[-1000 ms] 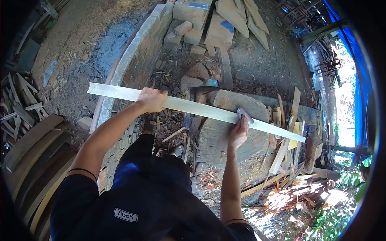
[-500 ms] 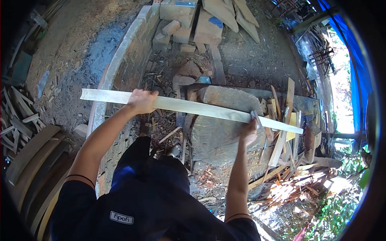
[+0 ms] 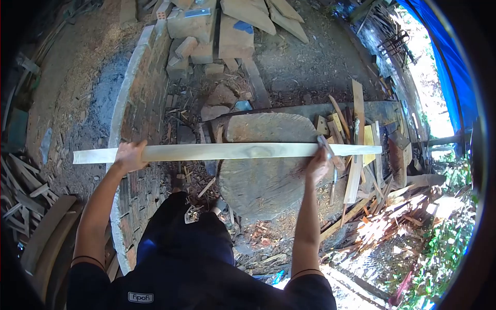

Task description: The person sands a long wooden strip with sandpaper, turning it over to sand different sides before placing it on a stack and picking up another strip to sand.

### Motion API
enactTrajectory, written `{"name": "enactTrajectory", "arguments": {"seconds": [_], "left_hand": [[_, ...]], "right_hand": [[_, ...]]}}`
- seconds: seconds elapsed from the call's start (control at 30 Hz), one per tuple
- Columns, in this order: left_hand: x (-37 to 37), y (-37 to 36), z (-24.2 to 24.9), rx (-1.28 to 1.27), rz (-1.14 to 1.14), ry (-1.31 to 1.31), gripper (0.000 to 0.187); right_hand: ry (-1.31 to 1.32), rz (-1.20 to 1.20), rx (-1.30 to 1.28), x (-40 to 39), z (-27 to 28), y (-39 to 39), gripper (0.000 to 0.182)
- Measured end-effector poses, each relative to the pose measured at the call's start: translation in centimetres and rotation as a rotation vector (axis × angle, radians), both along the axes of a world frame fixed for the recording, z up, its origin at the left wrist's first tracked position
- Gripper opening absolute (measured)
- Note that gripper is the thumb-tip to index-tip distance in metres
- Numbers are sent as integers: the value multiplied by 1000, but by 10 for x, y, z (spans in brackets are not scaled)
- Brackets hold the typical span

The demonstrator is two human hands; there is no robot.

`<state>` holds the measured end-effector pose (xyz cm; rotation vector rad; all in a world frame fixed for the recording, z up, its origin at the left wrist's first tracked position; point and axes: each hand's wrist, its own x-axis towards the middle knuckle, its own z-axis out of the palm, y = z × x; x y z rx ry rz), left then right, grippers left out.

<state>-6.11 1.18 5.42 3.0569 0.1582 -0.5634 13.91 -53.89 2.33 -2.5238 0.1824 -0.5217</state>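
Note:
A long pale wooden board (image 3: 232,151) lies crosswise over a large wood stump (image 3: 268,186), its left end reaching past a low brick wall (image 3: 118,111). My left hand (image 3: 131,156) is wrapped round the board near its left end. My right hand (image 3: 319,166) is closed on a small tool with a flat grey part (image 3: 324,143), held at the board towards its right end. The exact kind of tool is not clear.
Wood offcuts (image 3: 356,181) are piled right of the stump. Concrete blocks (image 3: 199,26) and slabs stand at the top. Curved boards (image 3: 49,232) lie at lower left. A blue tarp (image 3: 444,67) hangs at the right.
The board has turned from slanting down rightward to nearly level. My left hand has moved left and down with it. The whole view has shifted, the stump now appearing further left.

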Motion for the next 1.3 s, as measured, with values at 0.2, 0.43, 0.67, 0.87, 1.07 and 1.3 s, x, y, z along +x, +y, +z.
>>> {"name": "enactTrajectory", "arguments": {"seconds": [0.2,0.43,0.67,0.87,1.07,1.3], "left_hand": [[-3,11,-7,24,-24,-63,59],[-4,25,-20,0,-36,-120,62],[64,-124,-4,-173,-403,-360,77],[75,-139,-3,-213,-402,-177,61],[118,-244,-7,-87,-422,-465,56],[170,-322,-22,-172,-351,-511,56]], "right_hand": [[-165,699,-55,-85,-6,112,36],[-104,74,-74,23,-10,-49,23],[-242,466,-43,-43,3,75,23],[-94,462,63,-12,19,10,25],[-254,269,-45,-20,1,40,20],[-274,253,-26,8,-11,-34,28]]}}
